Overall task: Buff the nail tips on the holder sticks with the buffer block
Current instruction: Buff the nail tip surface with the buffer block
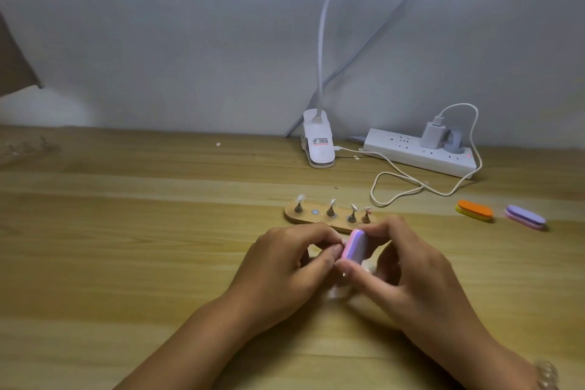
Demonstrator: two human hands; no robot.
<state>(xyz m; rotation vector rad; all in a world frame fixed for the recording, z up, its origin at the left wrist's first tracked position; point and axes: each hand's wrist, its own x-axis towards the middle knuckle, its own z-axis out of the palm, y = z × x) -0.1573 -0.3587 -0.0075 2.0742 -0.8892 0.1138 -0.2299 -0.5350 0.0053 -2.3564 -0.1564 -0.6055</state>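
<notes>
A wooden desk (126,231) is seen, backed by a pale wall; near its front edge, at the middle, the left hand (285,260) and right hand (405,266) are brought together; the pink-and-purple buffer block (356,245) is gripped on edge between the right thumb and fingers; the left fingers are curled against it, but what they pinch cannot be told; a power strip (418,155) and clip lamp (318,142) are set along the back edge; just beyond the hands a wooden holder base (316,218) is laid, with four holder sticks (331,210) stood upright on it; an orange buffer (474,209) and a purple buffer (525,216) are left toward the right edge
</notes>
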